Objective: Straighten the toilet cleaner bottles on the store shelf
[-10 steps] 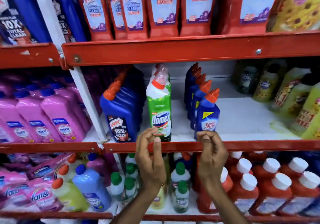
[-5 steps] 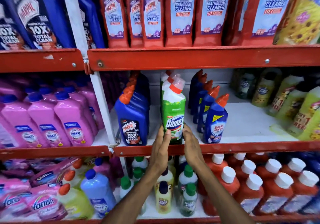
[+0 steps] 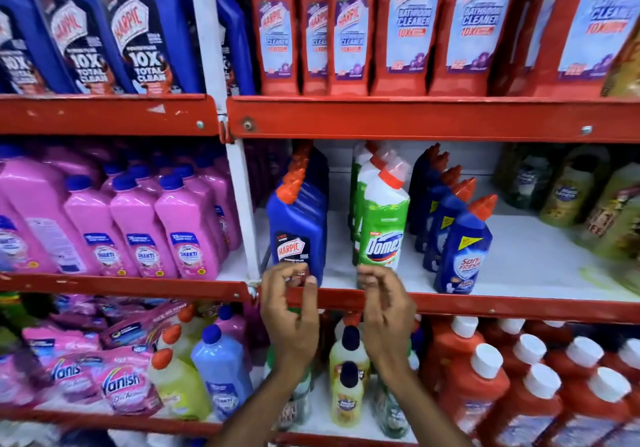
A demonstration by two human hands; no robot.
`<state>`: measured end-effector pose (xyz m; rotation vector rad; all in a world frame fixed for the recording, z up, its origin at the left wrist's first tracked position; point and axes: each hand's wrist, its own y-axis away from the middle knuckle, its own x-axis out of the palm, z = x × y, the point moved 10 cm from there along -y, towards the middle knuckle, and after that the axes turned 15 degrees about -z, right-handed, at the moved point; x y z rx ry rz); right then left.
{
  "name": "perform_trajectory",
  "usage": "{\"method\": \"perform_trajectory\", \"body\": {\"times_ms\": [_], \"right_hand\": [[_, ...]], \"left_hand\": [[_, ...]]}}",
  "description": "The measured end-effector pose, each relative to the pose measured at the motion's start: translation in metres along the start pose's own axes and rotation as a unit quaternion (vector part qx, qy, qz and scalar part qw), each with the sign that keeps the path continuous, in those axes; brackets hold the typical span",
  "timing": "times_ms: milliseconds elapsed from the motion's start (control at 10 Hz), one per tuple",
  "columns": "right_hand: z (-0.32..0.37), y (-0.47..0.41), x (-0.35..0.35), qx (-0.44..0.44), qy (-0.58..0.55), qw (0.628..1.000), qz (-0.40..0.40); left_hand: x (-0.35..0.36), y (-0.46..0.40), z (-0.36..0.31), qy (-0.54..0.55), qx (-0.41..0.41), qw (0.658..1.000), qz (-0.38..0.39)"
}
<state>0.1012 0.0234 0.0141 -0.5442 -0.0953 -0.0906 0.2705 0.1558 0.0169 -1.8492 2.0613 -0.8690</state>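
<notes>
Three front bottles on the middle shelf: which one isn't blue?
The middle one, the green-and-white Domex bottle; the Harpic bottle and Sani Fresh bottle flanking it are blue.

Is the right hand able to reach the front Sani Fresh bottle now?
Probably yes: the right hand is empty at the shelf edge, and the Sani Fresh bottle stands in front, nothing between.

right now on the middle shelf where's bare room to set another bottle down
The widest bare patch of shelf floor lies between the Sani Fresh row and the yellow-green bottles at the right. A narrow gap runs between the Harpic row and the Domex row. The pink bottles at the left are packed tight.
</notes>
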Motion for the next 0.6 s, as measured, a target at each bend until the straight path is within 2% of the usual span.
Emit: {"method": "perform_trajectory", "body": {"times_ms": [100, 200, 300, 500, 600], "right_hand": [[-0.002, 0.022, 0.054, 0.038, 0.028, 0.99, 0.131], [-0.007, 0.029, 0.081, 0.068, 0.077, 0.98, 0.173], [-0.011, 0.029, 0.088, 0.07, 0.107, 0.976, 0.175], [-0.007, 0.028, 0.088, 0.057, 0.092, 0.982, 0.155], [0.002, 0.021, 0.068, 0.06, 0.06, 0.995, 0.053]], "left_hand": [[-0.012, -0.023, 0.03, -0.033, -0.083, 0.996, -0.029], [0.008, -0.025, 0.05, -0.037, -0.191, 0.978, 0.08], [0.014, -0.025, 0.053, -0.037, -0.205, 0.97, 0.124], [0.008, -0.029, 0.05, -0.026, -0.199, 0.969, 0.141], [0.002, -0.033, 0.039, -0.045, -0.152, 0.978, 0.135]]}}
